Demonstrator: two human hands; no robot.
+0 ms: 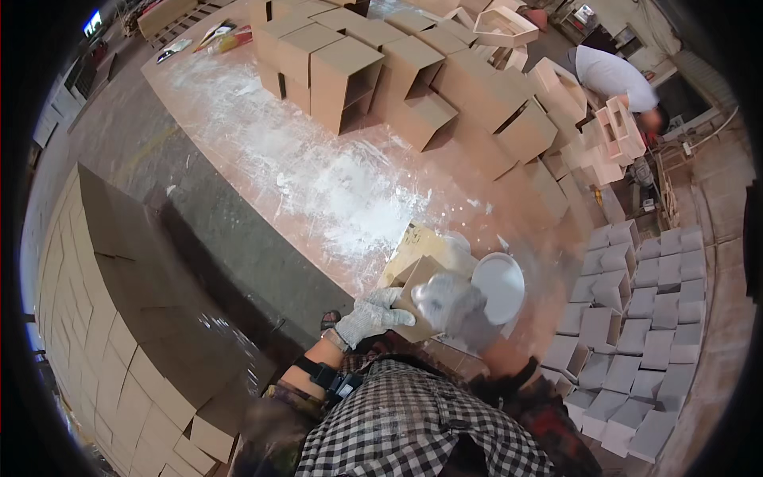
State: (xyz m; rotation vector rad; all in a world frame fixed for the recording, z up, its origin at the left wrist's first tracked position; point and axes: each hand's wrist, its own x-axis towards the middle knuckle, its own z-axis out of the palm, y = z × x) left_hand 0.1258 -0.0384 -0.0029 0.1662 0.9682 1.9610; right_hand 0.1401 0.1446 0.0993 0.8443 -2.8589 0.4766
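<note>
Here we are at the bench (481, 187), and our left hand (373, 316), gloved in white, has its fingers clasped on the side of a brown box (416, 278). That box is right in front of our checked cloth (397, 413), against a yellowish board (407, 251). On its right side we've got our right hand (453, 306), gloved too, all blur (whether those fingers grip or merely touch, we can't tell). Just beside it, a round white tub (499, 288)! Beyond, white smears (346, 195) streak toward stacked cartons (342, 71); a worker (612, 75) bends over at upper right, and grey boxes (636, 342) line up on our right.
</note>
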